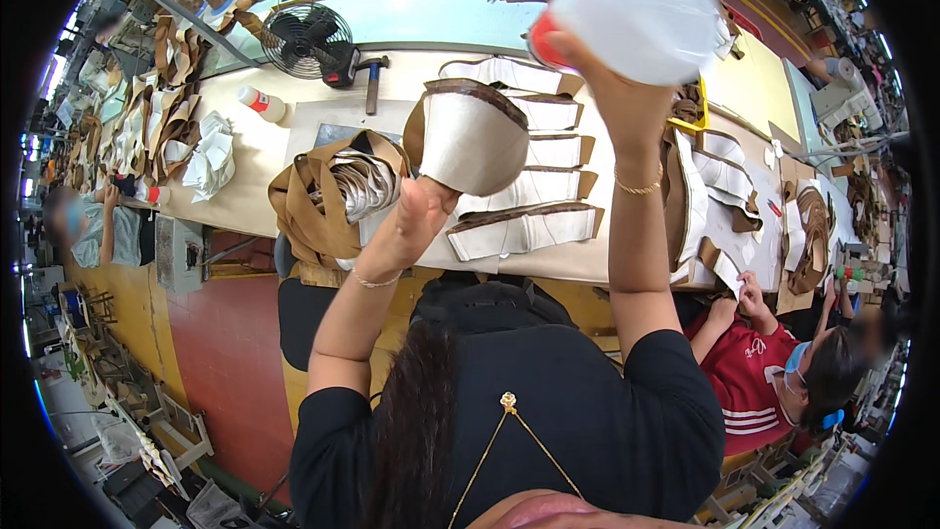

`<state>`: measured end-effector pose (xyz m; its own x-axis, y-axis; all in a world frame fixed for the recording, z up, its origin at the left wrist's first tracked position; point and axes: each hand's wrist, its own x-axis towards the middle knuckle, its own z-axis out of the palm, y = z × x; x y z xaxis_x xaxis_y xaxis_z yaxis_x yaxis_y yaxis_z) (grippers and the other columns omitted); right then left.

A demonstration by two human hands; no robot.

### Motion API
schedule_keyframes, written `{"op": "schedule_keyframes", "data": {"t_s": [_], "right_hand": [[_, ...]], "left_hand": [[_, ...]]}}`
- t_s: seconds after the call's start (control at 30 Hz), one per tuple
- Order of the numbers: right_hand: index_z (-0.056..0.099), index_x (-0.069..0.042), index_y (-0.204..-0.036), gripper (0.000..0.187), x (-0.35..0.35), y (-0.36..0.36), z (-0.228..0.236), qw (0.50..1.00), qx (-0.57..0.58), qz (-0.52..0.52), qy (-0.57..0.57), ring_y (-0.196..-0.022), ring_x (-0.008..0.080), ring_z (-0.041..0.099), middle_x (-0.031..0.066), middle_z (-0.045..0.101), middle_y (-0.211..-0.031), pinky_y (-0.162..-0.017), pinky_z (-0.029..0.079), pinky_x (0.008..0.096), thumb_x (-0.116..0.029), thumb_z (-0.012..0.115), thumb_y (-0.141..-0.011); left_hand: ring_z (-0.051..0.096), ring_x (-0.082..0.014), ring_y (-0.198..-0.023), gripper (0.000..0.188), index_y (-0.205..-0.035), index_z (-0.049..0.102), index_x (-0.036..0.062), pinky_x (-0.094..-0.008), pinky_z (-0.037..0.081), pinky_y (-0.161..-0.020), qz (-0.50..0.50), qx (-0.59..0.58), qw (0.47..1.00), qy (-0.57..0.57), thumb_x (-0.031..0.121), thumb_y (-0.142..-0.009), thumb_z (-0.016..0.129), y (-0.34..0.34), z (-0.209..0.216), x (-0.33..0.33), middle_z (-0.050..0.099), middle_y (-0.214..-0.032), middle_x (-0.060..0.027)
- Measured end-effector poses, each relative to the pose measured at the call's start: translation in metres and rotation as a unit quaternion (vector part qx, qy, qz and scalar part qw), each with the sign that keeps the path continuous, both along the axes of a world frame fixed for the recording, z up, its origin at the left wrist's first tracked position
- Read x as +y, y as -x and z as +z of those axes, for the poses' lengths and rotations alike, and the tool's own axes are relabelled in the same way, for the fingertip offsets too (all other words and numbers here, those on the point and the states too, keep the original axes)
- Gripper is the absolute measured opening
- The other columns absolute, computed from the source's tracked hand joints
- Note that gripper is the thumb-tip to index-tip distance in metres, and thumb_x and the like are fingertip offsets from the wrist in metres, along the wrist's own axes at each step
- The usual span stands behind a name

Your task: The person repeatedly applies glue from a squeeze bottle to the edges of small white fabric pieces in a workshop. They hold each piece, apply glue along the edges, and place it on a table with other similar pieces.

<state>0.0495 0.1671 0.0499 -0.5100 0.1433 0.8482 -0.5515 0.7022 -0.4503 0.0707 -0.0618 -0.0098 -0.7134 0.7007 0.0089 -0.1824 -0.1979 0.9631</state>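
My left hand (416, 220) holds up a curved piece of brown-edged, cream-lined shoe material (470, 137) above the beige worktable (255, 167). My right hand (597, 64) is raised higher and grips a translucent white plastic bottle (636, 15) with a red cap, tilted toward the held piece. Beneath them, several similar flat cream-and-brown pieces (524, 230) lie in a row on the table.
A heap of brown pieces (333, 191) sits left of my left hand. A small black fan (304, 39), a hammer (372, 78) and a small red-capped bottle (259, 103) lie farther back. A person in a red shirt (754, 382) works at my right; another sits far left.
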Motion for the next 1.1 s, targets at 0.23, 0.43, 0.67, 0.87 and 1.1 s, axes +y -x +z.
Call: {"op": "schedule_keyframes", "data": {"t_s": [0.23, 0.43, 0.67, 0.87, 1.1], "right_hand": [[0.062, 0.0, -0.092, 0.029, 0.007, -0.037, -0.014, 0.959, 0.026, 0.061, 0.275, -0.078, 0.0106, 0.059, 0.0043, 0.063, -0.087, -0.073, 0.047, 0.0235, -0.016, 0.076, -0.072], [0.042, 0.003, -0.117, 0.058, -0.024, -0.051, -0.032, 0.963, 0.018, 0.123, 0.24, -0.094, 0.0226, 0.058, 0.0139, 0.058, -0.104, -0.086, 0.046, 0.0358, -0.032, 0.069, -0.079], [0.063, 0.002, -0.095, 0.025, -0.022, -0.029, -0.027, 0.934, -0.034, 0.124, 0.333, -0.082, 0.013, 0.061, 0.0079, 0.065, -0.086, -0.072, 0.051, 0.0255, -0.016, 0.069, -0.079], [0.056, 0.001, -0.103, 0.032, -0.02, -0.033, -0.042, 0.962, -0.032, 0.108, 0.247, -0.087, 0.0171, 0.06, 0.0072, 0.062, -0.095, -0.077, 0.049, 0.0292, -0.021, 0.066, -0.081], [0.057, 0.001, -0.1, 0.041, -0.022, -0.035, -0.043, 0.942, -0.008, 0.147, 0.301, -0.083, 0.0167, 0.059, 0.0079, 0.061, -0.096, -0.074, 0.049, 0.0284, -0.024, 0.075, -0.073]], "left_hand": [[0.036, -0.0313, -0.125, 0.096, -0.133, 0.03, -0.0051, -0.0471, 0.027, -0.103, 0.058, -0.268, 0.93, -0.244, 0.074, -0.078, 0.031, 0.033, 0.042, -0.009, 0.039, -0.134, -0.0187], [0.034, -0.0311, -0.126, 0.091, -0.136, 0.028, 0.0003, -0.0468, 0.026, -0.104, 0.098, -0.315, 0.914, -0.235, 0.072, -0.079, 0.031, 0.014, 0.01, -0.004, 0.035, -0.138, -0.0155], [0.032, -0.0303, -0.128, 0.094, -0.137, 0.025, 0.0016, -0.0462, 0.023, -0.105, 0.048, -0.107, 0.978, -0.173, 0.07, -0.075, 0.044, 0.009, -0.03, -0.018, 0.032, -0.14, -0.0141], [0.036, -0.0289, -0.125, 0.096, -0.135, 0.027, -0.0007, -0.0428, 0.029, -0.103, 0.027, -0.111, 0.981, -0.158, 0.062, -0.07, 0.058, 0.005, -0.032, -0.025, 0.035, -0.136, -0.0151], [0.045, -0.0211, -0.116, 0.094, -0.127, 0.038, -0.006, -0.0326, 0.035, -0.096, 0.036, -0.004, 0.996, -0.082, 0.06, -0.066, 0.066, 0.004, -0.019, -0.026, 0.045, -0.126, -0.0139]]}}
